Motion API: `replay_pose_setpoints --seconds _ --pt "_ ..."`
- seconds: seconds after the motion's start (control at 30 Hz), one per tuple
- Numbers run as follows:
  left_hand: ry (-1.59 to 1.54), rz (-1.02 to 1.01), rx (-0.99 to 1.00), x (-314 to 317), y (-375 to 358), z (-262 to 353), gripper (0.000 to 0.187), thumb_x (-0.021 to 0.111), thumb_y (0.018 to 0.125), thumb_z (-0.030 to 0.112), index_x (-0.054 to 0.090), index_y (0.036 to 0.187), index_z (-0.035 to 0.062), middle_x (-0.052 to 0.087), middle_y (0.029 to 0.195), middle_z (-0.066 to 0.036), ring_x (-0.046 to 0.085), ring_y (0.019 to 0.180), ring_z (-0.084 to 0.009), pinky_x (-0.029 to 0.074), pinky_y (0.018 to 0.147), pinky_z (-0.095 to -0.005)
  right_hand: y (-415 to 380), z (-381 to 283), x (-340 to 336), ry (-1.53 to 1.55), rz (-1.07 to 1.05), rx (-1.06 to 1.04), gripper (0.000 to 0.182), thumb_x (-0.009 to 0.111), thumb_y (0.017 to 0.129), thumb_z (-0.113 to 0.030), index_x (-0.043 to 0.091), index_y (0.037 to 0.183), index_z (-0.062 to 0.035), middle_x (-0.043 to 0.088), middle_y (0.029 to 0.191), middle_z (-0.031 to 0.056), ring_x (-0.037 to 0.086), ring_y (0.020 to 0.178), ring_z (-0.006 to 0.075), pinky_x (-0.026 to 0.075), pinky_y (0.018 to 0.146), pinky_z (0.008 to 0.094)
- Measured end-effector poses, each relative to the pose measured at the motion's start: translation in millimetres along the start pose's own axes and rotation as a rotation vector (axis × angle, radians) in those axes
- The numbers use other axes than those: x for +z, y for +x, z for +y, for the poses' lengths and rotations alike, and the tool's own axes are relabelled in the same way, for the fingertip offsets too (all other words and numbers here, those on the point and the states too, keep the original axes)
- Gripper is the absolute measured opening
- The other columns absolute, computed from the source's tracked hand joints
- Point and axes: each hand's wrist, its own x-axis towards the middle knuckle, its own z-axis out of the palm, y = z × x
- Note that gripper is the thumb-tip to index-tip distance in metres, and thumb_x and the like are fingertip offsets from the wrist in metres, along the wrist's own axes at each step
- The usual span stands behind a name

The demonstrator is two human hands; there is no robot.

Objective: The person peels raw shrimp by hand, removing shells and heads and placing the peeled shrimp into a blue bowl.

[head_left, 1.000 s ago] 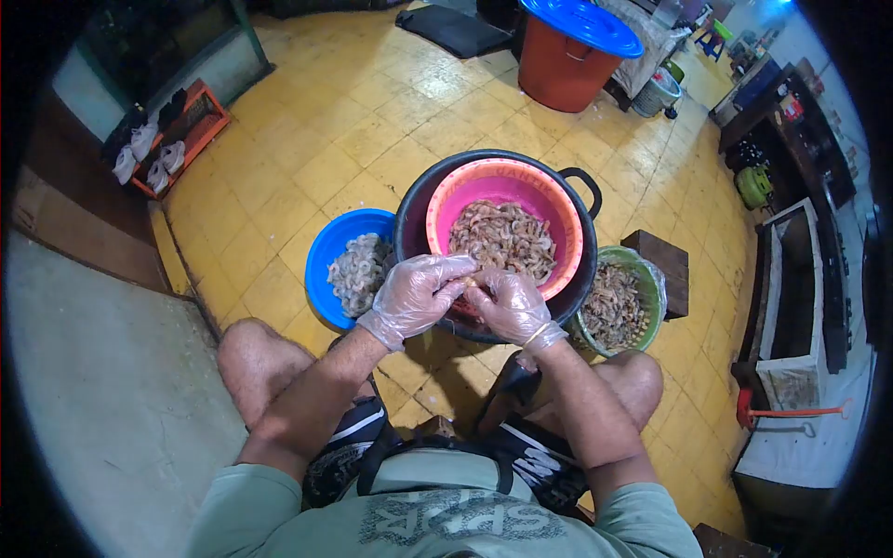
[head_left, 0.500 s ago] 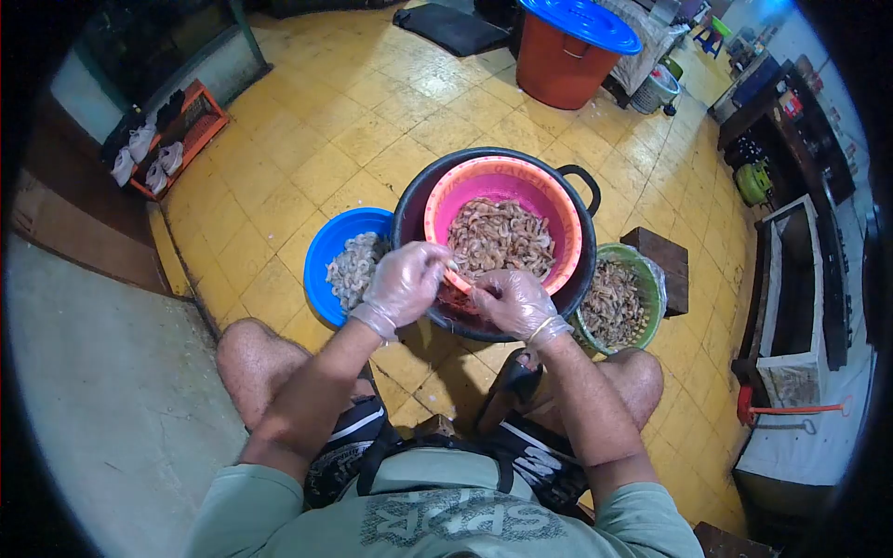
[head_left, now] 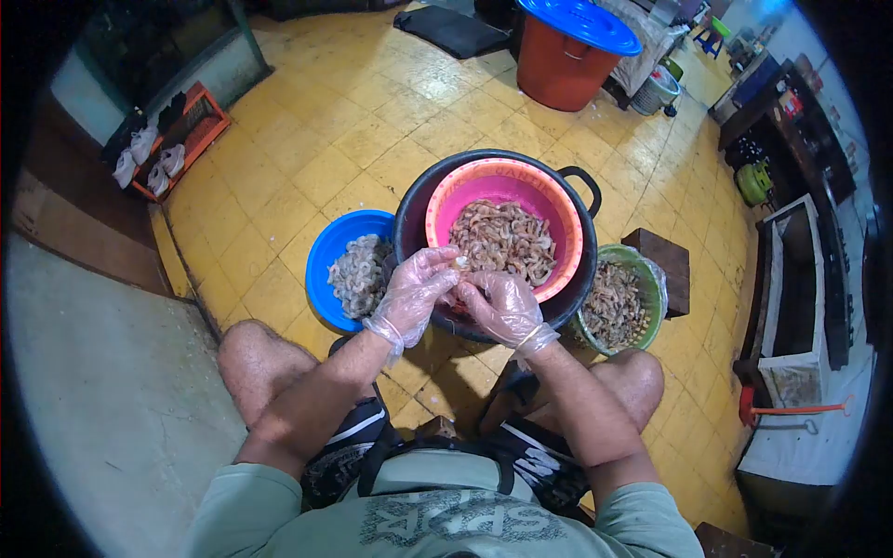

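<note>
My left hand (head_left: 419,290), in a clear plastic glove, pinches a small shrimp (head_left: 459,263) at its fingertips. Also gloved, my right hand (head_left: 502,305) meets it there, thumb and fingers closed on the same shrimp. Both hands are over the near rim of a pink basin (head_left: 444,193), which holds a heap of brown shrimp (head_left: 507,232) and sits inside a large black tub (head_left: 406,200). To the left, a blue basin (head_left: 318,256) contains greyish peeled-looking shrimp (head_left: 359,274). At the right stands a green basket (head_left: 659,296) with brownish shells or shrimp (head_left: 612,302).
A dark wooden block (head_left: 665,270) stands beside the green basket. Farther off are a red-brown bin (head_left: 563,70) with a blue lid (head_left: 586,23) and an orange shoe rack (head_left: 200,139). My knees flank the tubs on the yellow tiled floor (head_left: 326,121).
My two hands have drawn closer together, with the right one shifting left and the left one moving slightly right. A pale bit of shrimp now shows between the fingertips.
</note>
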Motion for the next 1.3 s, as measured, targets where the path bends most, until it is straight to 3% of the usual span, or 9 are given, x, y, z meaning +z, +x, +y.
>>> replay_pose_setpoints --seconds 0.37,0.43,0.67,0.8,0.9,0.97,1.03,1.2,1.3 --pt "-0.166 0.06 -0.031 1.6 -0.6 3.1 0.026 0.061 0.1 0.003 0.057 0.125 0.0012 0.067 0.109 -0.009 0.069 0.095 -0.0185 0.06 0.085 -0.0343 2.7 9.8 5.4 0.0 0.045 -0.086 0.021 0.062 0.095 -0.019 0.074 0.088 -0.0026 0.066 0.074 0.0201 0.066 0.067 0.0361 0.05 0.064 0.0441" --pt "-0.18 0.038 -0.016 -1.9 1.7 -0.5 0.024 0.061 0.1 0.005 0.057 0.124 0.0015 0.067 0.109 -0.009 0.069 0.095 -0.0191 0.06 0.084 -0.0352 3.4 8.6 5.1 -0.033 0.07 -0.08 0.021 0.065 0.093 -0.021 0.073 0.082 -0.004 0.068 0.076 0.0206 0.067 0.07 0.0403 0.051 0.066 0.0502" --pt "-0.239 0.129 -0.005 -12.4 12.5 15.0 0.026 0.06 0.101 0.006 0.054 0.126 0.0044 0.068 0.107 -0.009 0.07 0.093 -0.0188 0.061 0.082 -0.032 -0.3 8.8 5.6 -0.085 -0.005 0.003 0.019 0.065 0.09 -0.019 0.072 0.086 -0.0018 0.067 0.079 0.0231 0.067 0.074 0.0426 0.051 0.067 0.0518" --pt "-0.261 0.123 0.014 -3.6 5.1 21.7 0.029 0.063 0.098 0.004 0.054 0.126 0.004 0.068 0.106 -0.009 0.071 0.093 -0.0186 0.061 0.082 -0.0313 -2.2 30.7 12.3 -0.311 -0.076 0.02 0.016 0.065 0.087 -0.017 0.073 0.092 -0.0033 0.07 0.083 0.0221 0.068 0.08 0.0414 0.054 0.073 0.0509" --pt "-0.199 0.149 -0.009 -3.4 5.3 18.3 0.033 0.066 0.095 0.002 0.053 0.126 0.0029 0.069 0.106 -0.01 0.07 0.093 -0.0177 0.06 0.081 -0.0305 -2.1 22.8 9.1 -0.469 -0.15 0.099 0.016 0.067 0.086 -0.016 0.074 0.094 -0.0045 0.071 0.084 0.0211 0.07 0.083 0.0392 0.055 0.077 0.0494" --pt "0.008 0.083 0.021 -10.6 7.8 8.5 0.035 0.068 0.093 0.001 0.055 0.126 0.0003 0.069 0.107 -0.009 0.069 0.091 -0.0151 0.059 0.078 -0.028 -0.5 18.1 7.1 -0.551 -0.157 0.163 0.016 0.068 0.085 -0.016 0.074 0.095 -0.0051 0.071 0.085 0.0207 0.07 0.085 0.0379 0.056 0.079 0.0484" --pt "0.124 0.086 0.022 -7.4 3.2 8.4 0.033 0.069 0.091 0.001 0.059 0.123 -0.0006 0.07 0.106 -0.01 0.069 0.088 -0.0142 0.058 0.077 -0.0274 -1.1 19.4 7.2 -0.337 0.178 -0.086 0.017 0.071 0.083 -0.017 0.074 0.096 -0.0055 0.07 0.084 0.0197 0.069 0.082 0.0375 0.055 0.077 0.0484" --pt "0.472 0.084 0.004 1.0 -3.5 3.1 0.022 0.073 0.089 0.008 0.073 0.109 -0.0009 0.074 0.098 -0.007 0.07 0.085 -0.0115 0.058 0.077 -0.0278 -1.7 9.0 11.0 -0.377 0.268 -0.254 0.016 0.074 0.081 -0.017 0.07 0.093 -0.0072 0.068 0.08 0.0154 0.067 0.077 0.0365 0.053 0.071 0.0496" --pt "0.475 0.078 0.034 4.1 -6.5 -0.2 0.02 0.073 0.09 0.011 0.074 0.107 0.0006 0.076 0.094 -0.008 0.071 0.082 -0.0122 0.058 0.076 -0.0279 -3.4 11.1 14.8 -0.444 0.254 -0.271 0.012 0.073 0.081 -0.016 0.067 0.086 -0.0072 0.067 0.076 0.015 0.066 0.073 0.036 0.052 0.067 0.05"
